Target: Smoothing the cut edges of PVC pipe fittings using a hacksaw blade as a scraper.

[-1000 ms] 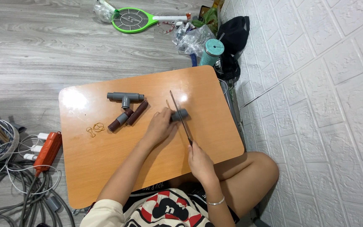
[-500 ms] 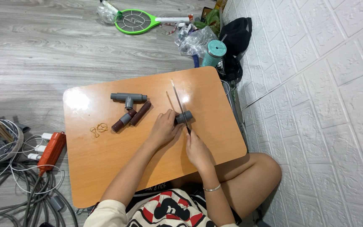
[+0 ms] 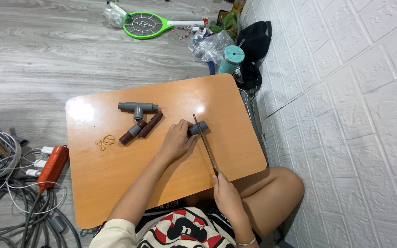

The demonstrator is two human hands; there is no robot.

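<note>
My left hand [image 3: 176,139] presses a short grey pipe piece [image 3: 199,127] down on the small wooden table [image 3: 116,174]. My right hand [image 3: 226,192] grips the handle of a thin saw blade [image 3: 204,142], which lies across the pipe piece near its middle. The blade runs from the pipe back toward my body.
On the table's left half lie a grey tee fitting [image 3: 137,108], a brown pipe [image 3: 150,124], a brown-and-grey pipe piece [image 3: 132,132] and rubber bands [image 3: 104,141]. A power strip [image 3: 51,166] and cables lie on the floor at left. A teal tumbler [image 3: 231,58], black bag [image 3: 255,39] and green racket [image 3: 148,22] sit beyond the table.
My right hand has pulled the saw blade back toward my body, after pushing it forward across the pipe half a second ago. My left hand has stayed on the pipe.
</note>
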